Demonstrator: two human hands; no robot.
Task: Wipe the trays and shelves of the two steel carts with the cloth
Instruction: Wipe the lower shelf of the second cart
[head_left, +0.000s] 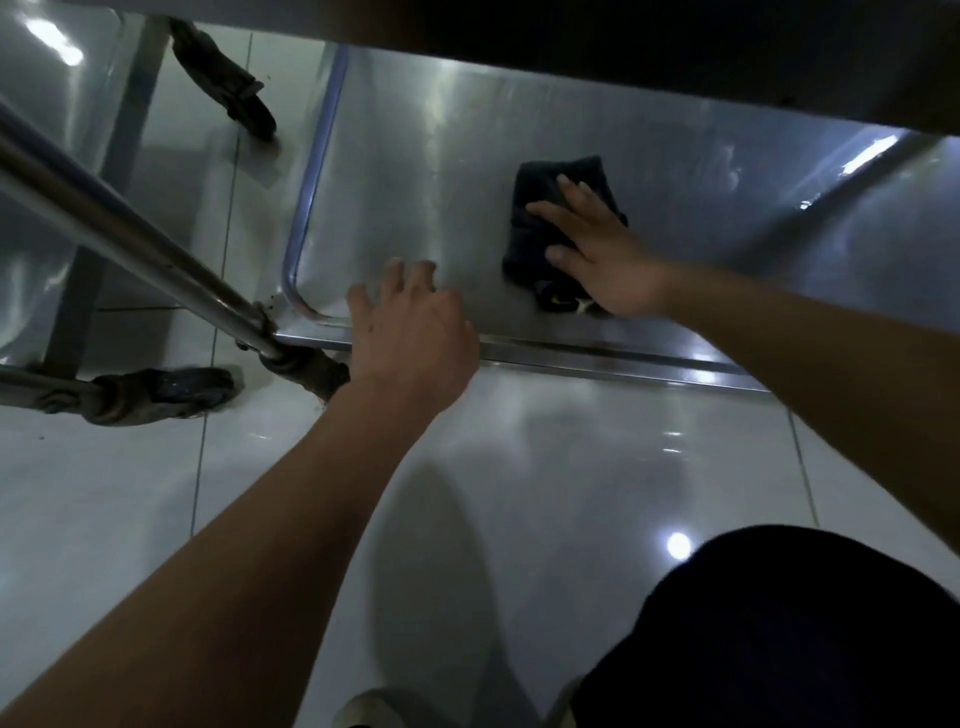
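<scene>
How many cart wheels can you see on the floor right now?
3. One caster wheel at the upper left, one at the lower left, and one under the shelf corner, partly behind the left hand. Others may be hidden.

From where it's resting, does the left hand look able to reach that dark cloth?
Probably yes. The left hand sits at the bottom shelf's front edge, and only bare steel lies between it and the dark cloth, which the right hand is pressing flat.
</scene>
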